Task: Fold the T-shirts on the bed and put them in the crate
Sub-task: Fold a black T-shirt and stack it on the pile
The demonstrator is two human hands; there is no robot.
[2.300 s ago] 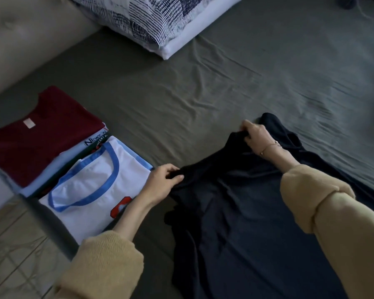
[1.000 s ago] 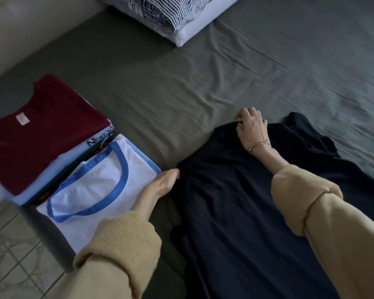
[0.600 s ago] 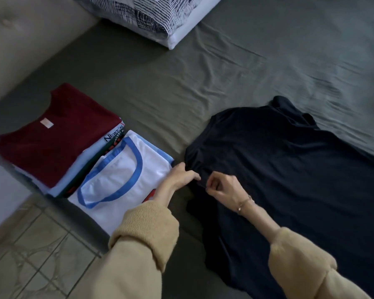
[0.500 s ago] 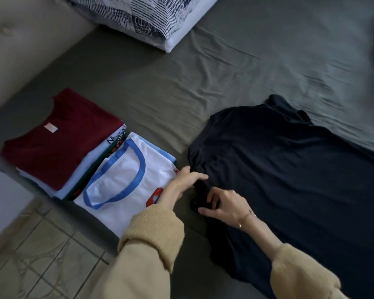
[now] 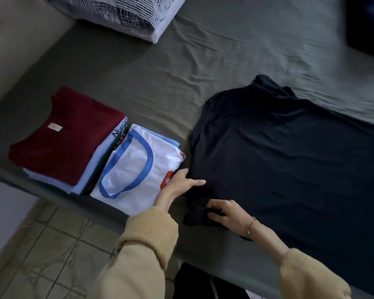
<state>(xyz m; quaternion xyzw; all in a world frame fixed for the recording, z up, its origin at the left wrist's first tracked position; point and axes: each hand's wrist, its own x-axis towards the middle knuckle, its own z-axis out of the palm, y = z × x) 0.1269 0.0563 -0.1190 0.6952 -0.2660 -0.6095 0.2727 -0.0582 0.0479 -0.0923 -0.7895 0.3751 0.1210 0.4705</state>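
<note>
A dark navy T-shirt lies spread flat on the grey-green bed sheet. My left hand rests on its near left edge with fingers fairly straight. My right hand grips the bunched sleeve at the shirt's near left corner. To the left lies a folded white T-shirt with a blue collar, beside a stack of folded shirts topped by a maroon one. No crate is in view.
A striped pillow lies at the head of the bed, against a beige padded headboard. The bed's near edge drops to a tiled floor. A dark object sits at the far right of the bed.
The shirt has been spread flat. My right hand came from its far collar end to the near left corner and took the sleeve; my left hand stayed at the shirt's left edge.
</note>
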